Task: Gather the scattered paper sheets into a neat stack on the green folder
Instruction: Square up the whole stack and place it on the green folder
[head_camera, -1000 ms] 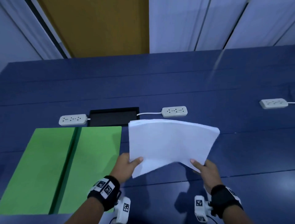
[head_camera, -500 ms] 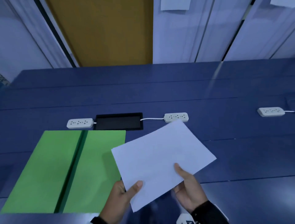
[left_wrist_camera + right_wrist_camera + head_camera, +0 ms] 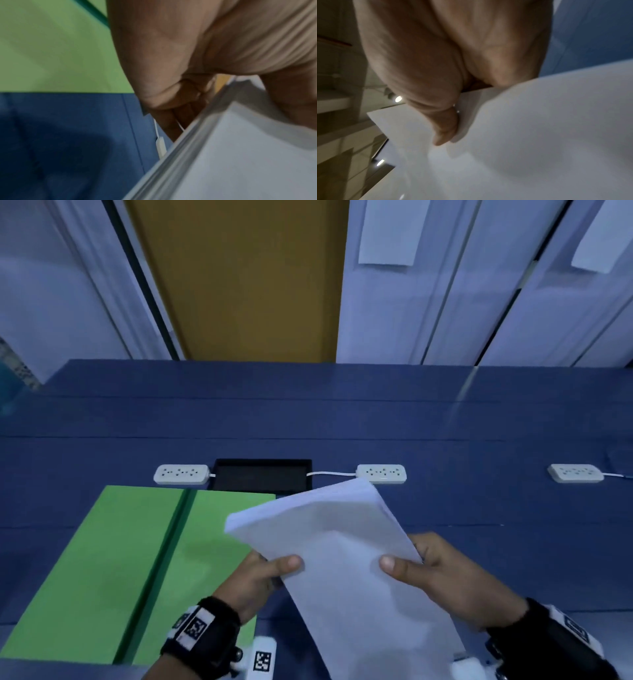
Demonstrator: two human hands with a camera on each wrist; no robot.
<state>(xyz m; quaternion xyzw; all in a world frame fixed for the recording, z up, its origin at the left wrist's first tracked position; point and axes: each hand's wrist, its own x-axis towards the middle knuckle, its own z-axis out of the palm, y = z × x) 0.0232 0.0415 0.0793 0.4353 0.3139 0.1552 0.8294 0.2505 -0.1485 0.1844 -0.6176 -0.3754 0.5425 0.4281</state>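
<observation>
Both hands hold a white paper stack in the air just right of the open green folder.

The green folder (image 3: 102, 559) lies open at the near left of the blue table (image 3: 479, 508). The left hand (image 3: 253, 580) pinches the paper stack's (image 3: 342, 546) left edge, thumb on top, fingers underneath. The stack tilts, its far corner overlapping the folder's right edge in the head view; its sheets look plain, white and roughly squared, layered edges showing. The right hand (image 3: 442, 573) grips the stack's right edge, thumb pressed on top.
</observation>
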